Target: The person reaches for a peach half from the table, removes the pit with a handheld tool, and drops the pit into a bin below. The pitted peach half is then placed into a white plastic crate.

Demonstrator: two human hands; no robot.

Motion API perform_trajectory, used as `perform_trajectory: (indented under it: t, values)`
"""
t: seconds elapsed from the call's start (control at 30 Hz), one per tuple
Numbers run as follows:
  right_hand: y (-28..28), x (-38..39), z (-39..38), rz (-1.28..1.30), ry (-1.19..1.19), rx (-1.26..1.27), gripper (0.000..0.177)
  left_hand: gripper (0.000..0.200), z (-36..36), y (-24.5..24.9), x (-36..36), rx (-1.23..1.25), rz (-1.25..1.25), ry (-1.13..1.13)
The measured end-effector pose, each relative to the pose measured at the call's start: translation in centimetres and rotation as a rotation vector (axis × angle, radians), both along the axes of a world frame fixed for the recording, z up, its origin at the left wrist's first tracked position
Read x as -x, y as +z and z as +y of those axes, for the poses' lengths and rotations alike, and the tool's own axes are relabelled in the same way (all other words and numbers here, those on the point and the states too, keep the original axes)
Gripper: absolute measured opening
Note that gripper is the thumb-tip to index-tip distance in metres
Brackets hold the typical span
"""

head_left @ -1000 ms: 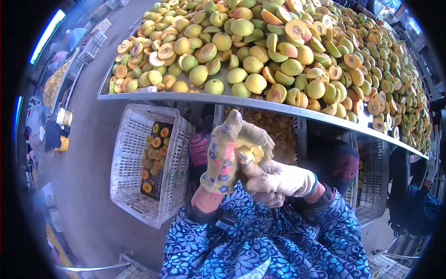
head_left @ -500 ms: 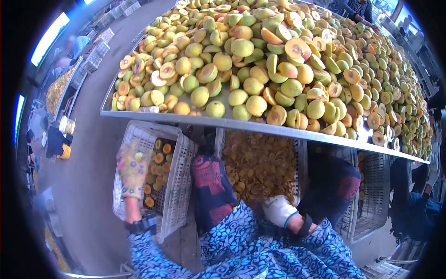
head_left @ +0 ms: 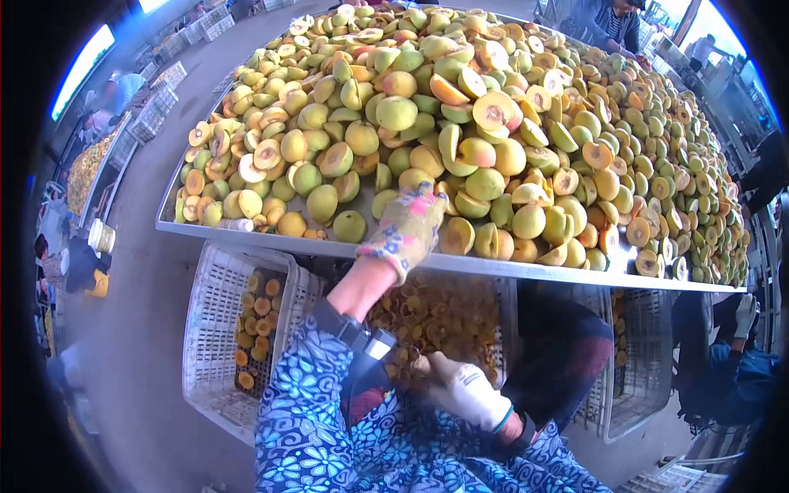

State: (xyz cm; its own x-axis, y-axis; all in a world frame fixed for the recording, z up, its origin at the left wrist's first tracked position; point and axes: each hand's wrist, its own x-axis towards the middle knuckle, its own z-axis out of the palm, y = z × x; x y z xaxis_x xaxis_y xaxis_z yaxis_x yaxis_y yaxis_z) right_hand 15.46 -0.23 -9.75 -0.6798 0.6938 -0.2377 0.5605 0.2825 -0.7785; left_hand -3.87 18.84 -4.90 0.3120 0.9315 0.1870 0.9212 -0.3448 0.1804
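My left hand (head_left: 407,232), in a flowered glove, is over the near edge of the fruit pile, its fingers curled over a peach that the glove mostly hides. Around it lie whole and halved yellow-green peaches (head_left: 485,184). My right hand (head_left: 470,393), in a white glove, is closed in front of my lap, over the near side of a crate of fruit scraps (head_left: 431,316). A small brownish rounded thing (head_left: 421,365) shows at its fingertips; I cannot tell what it is.
The metal table (head_left: 345,249) has a raised front rim. Below it, a white crate (head_left: 205,329) with peach halves stands at left, another crate (head_left: 641,361) at right. A person (head_left: 612,25) is at the table's far side. More crates (head_left: 154,115) line the left background.
My left hand has moved from above the left crate up and right onto the peach pile. My right hand has shifted left and slightly down. The view has shifted a little.
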Motion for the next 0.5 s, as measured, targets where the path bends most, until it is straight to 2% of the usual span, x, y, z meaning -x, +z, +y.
perform_trajectory:
  t: [0.03, 0.07, 0.1, 0.17, 0.2, 0.23, 0.3, 0.33, 0.37, 0.43, 0.5]
  values:
    - [0.6, -0.1, 0.3, 0.208, -0.123, 0.172, 0.038, 0.041, 0.1, -0.1, 0.3, -0.016, -0.074, -0.013]
    - [1.0, -0.2, 0.4, 0.297, -0.155, 0.300, 0.031, 0.040, 0.3, -0.1, 0.8, -0.038, -0.148, -0.027]
    - [1.7, -0.5, 0.6, 0.300, -0.155, 0.295, 0.031, 0.040, 0.2, 0.5, 1.3, -0.043, -0.145, -0.029]
    - [3.6, -1.1, 0.5, 0.628, -0.280, 0.513, 0.026, 0.037, -0.7, 1.9, 2.9, 0.247, -0.791, 0.322]
    - [4.7, -1.2, 0.5, 0.639, -0.321, 0.577, 0.027, 0.034, -1.5, 2.0, 3.5, 0.125, -0.666, 0.282]
    - [5.9, -1.2, 0.7, 0.565, -0.365, 0.568, 0.028, 0.034, -1.8, 1.2, 3.3, 0.131, -0.661, 0.273]
    - [5.0, -1.5, 0.6, 0.477, -0.372, 0.555, 0.036, 0.035, -1.8, -0.8, 2.6, -0.207, -0.258, -0.011]
    - [5.1, -1.4, 0.5, 0.480, -0.365, 0.545, 0.036, 0.041, -2.5, 1.0, 1.2, 0.024, -0.146, 0.056]
    - [5.2, -1.2, 0.3, 0.442, -0.386, 0.438, 0.036, 0.048, -2.3, 2.3, -0.6, 0.152, -0.009, 0.125]
    - [5.0, -0.9, -0.3, 0.402, -0.372, 0.328, 0.036, 0.054, -0.8, 1.8, -1.4, 0.263, 0.007, 0.181]
    - [4.4, -0.9, -1.1, 0.472, -0.418, 0.286, 0.026, 0.056, -0.4, 1.2, -1.0, 0.213, -0.026, 0.133]
